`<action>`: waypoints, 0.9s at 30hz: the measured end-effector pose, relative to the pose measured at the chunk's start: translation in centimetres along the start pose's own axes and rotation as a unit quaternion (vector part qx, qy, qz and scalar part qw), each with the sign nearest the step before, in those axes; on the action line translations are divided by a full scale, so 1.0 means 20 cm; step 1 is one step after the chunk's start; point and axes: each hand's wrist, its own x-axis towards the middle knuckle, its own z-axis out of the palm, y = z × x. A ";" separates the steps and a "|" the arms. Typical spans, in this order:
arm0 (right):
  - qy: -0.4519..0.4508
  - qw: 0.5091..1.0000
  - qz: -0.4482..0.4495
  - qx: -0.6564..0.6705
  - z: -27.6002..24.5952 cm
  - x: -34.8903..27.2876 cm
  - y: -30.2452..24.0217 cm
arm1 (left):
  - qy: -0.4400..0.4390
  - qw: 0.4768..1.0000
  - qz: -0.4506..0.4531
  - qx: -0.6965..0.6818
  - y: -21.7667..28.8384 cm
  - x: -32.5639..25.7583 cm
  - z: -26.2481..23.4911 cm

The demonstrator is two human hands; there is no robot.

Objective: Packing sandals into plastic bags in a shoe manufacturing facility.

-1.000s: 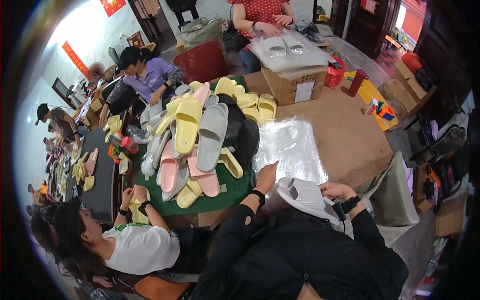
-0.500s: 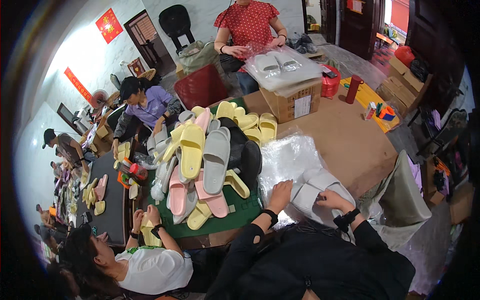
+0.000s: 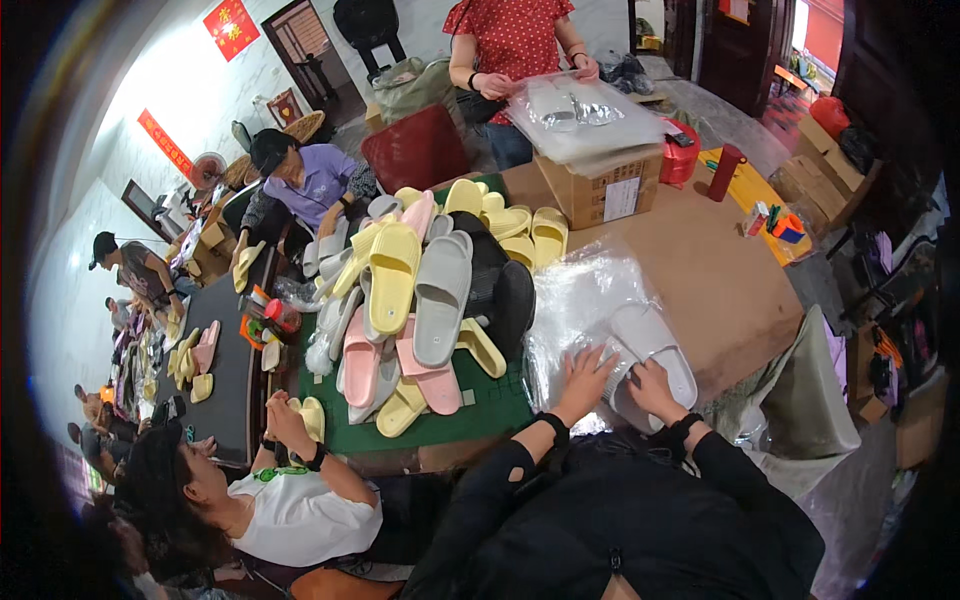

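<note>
A pair of pale grey slide slippers [image 3: 655, 340] lies side by side in front of me, at the right edge of a stack of clear plastic bags [image 3: 572, 305]. My left hand [image 3: 586, 384] rests with fingers spread on the bags and the left slipper's edge. My right hand [image 3: 655, 392] bends its fingers over the near part of the left slipper and grips it; the fingertips are partly hidden. Left of the bags rises a heap of slippers in yellow, grey, pink and black, with a yellow slipper [image 3: 394, 275] and a grey slipper [image 3: 442, 300] on top.
The heap sits on a green mat [image 3: 480, 415]. A cardboard box [image 3: 600, 190] stands at the back, bearing bagged slippers, with a co-worker in a red dotted top behind it. A red bottle [image 3: 727, 172] stands farther right. Two co-workers sit at left by a dark table [image 3: 225, 370].
Both hands have shifted, the left one right and spreading onto the bags. The slippers now lie straighter, toes pointing away. The co-worker at the box has moved the bagged pair.
</note>
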 end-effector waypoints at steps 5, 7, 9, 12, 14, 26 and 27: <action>0.002 0.990 -0.042 -0.134 0.11 0.03 0.01 | 0.008 0.998 0.046 -0.041 -0.02 -0.03 0.03; 0.025 0.986 -0.061 -0.154 0.12 0.04 -0.02 | 0.013 0.997 0.053 -0.056 -0.02 -0.04 0.03; 0.026 0.984 -0.056 -0.165 0.14 0.06 -0.05 | -0.001 0.995 0.057 -0.079 -0.04 -0.05 0.01; 0.010 0.982 -0.055 -0.183 0.21 0.06 -0.03 | -0.009 0.992 0.071 -0.103 -0.04 -0.08 -0.01; -0.011 0.982 -0.013 -0.186 0.27 0.10 -0.03 | -0.004 0.991 0.081 -0.105 -0.03 -0.11 -0.01; 0.005 0.984 -0.056 -0.167 0.24 0.10 -0.05 | 0.023 0.843 -0.353 -0.406 -0.18 -0.23 0.17; 0.030 0.987 -0.049 -0.153 0.21 0.12 -0.16 | 0.118 0.807 -0.326 -0.478 -0.26 -0.31 0.29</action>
